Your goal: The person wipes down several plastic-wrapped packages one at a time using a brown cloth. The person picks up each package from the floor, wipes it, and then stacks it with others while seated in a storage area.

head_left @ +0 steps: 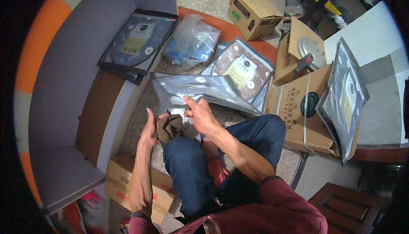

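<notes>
My right hand (200,114) pinches the near edge of a flat plastic-wrapped package (200,87), tilted up in front of my knees. Its surface is grey and shiny with glare, with a small round white mark. Down by my left knee, my left hand (151,128) grips a crumpled brown cloth (168,128); part of its fingers is hidden behind the cloth. Just beyond the held package lies a similar flat package (245,70) with a dark patterned disc and a pale yellow label, resting on others.
More flat packages (138,42) lie on a grey shelf unit (59,85) at left. A clear plastic bag (191,40) holds something blue. Cardboard boxes (294,106) stand at right, one with a package (347,102) leaning on it and a round metal lid (311,51) behind.
</notes>
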